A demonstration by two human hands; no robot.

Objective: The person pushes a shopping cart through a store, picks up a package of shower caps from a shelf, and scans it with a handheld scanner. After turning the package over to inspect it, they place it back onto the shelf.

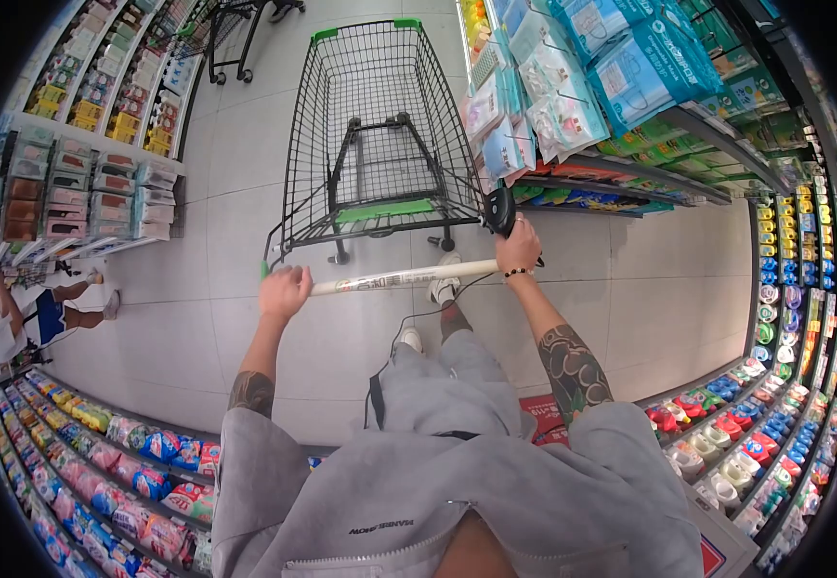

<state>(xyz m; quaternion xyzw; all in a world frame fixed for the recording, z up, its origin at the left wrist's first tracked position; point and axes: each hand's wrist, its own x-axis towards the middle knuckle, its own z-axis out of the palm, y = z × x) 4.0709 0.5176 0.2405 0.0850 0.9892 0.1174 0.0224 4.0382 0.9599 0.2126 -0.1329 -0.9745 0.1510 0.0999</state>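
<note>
A wire shopping cart point(385, 214) with green trim stands in front of me, its basket pointing away. Across its near end runs a cream-coloured handle point(404, 278) with printed lettering. My left hand point(286, 292) is wrapped round the left end of this handle. At the right end, my right hand point(518, 248) is closed round the handle, with a beaded bracelet at the wrist. Just beyond the right hand sits a black device point(500, 210) on the cart's corner. A thin dark cable point(435, 310) hangs below the handle.
Shelves with blue packages point(645, 72) rise close by the cart's right side. On the left is a shelf end with boxed goods point(81, 193). Another cart point(235, 39) stands farther ahead. A person point(48, 313) is at the left. Shelves of bagged products point(139, 462) lie behind me.
</note>
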